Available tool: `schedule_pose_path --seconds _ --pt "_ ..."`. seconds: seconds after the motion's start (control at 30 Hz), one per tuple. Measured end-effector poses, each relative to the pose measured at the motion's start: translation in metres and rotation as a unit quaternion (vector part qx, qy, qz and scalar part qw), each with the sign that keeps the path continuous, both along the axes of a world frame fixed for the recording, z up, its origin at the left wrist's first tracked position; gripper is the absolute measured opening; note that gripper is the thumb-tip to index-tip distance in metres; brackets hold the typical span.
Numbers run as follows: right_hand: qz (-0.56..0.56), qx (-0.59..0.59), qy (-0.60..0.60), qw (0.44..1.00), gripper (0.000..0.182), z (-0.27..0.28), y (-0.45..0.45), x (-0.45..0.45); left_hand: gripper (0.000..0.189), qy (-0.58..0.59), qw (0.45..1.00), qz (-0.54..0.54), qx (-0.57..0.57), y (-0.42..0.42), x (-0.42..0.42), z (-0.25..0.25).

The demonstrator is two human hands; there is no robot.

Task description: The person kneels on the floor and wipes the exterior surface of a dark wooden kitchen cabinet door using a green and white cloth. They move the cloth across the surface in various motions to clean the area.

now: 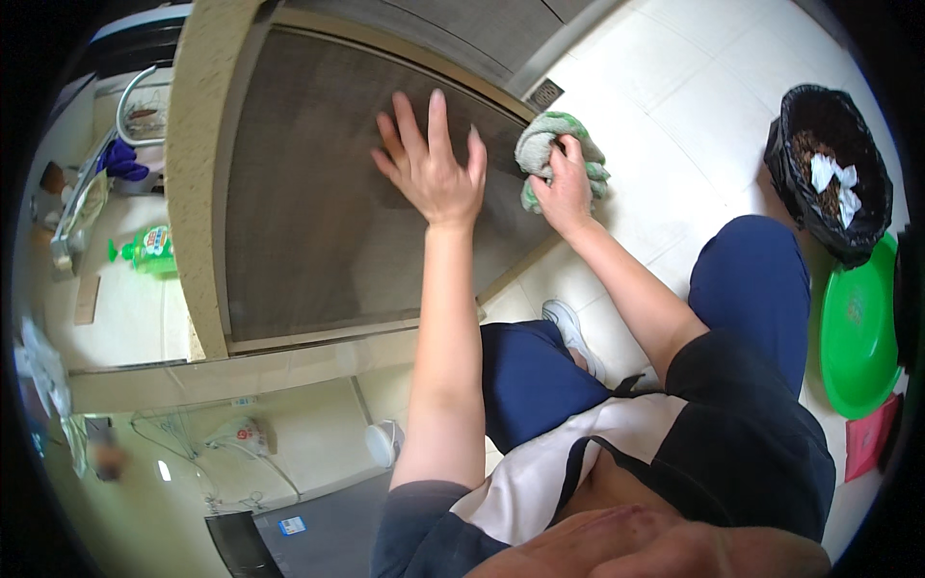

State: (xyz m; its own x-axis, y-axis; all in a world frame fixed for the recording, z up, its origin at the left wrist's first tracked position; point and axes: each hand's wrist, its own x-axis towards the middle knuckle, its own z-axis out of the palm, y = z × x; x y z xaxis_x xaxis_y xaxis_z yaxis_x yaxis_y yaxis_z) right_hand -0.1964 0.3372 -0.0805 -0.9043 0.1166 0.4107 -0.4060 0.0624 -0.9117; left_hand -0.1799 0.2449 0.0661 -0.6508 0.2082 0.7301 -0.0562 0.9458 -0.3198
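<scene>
Fingers spread, my left hand [435, 170] is held flat at a dark brown cabinet panel [311, 195], holding nothing. Whether the palm touches the surface or hovers just off it, I cannot tell. My right hand [567, 191] grips a bunched green and white cloth [538, 148] at the panel's edge on the floor side. Parts of the cloth stick out around the thumb and fingers. A pale frame runs around the panel, and a speckled beige countertop edge [202, 144] lies to the left of it.
A black-lined bin [780, 155] holding waste stands on the tiled floor [665, 152], beside a green basin [860, 339] and a pink object [869, 441]. A floor drain [545, 94] is near the cabinet. On the left are a green pump bottle [152, 251] and a white bucket [381, 442].
</scene>
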Motion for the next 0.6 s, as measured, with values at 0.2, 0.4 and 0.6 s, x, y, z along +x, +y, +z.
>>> schedule_pose_path --seconds 0.2,0.4,0.6 --pt "0.020 0.004 0.146 0.989 0.039 0.063 0.007 -0.014 0.069 -0.030 0.988 0.136 0.060 -0.034 0.063 -0.031" --pt "0.022 -0.005 0.250 0.968 0.035 0.136 0.007 -0.030 0.070 -0.052 0.989 0.105 0.092 -0.028 0.068 -0.021" --pt "0.030 0.029 0.343 0.938 0.036 0.203 0.010 -0.041 0.063 -0.047 0.984 0.091 0.145 -0.015 0.068 -0.015"
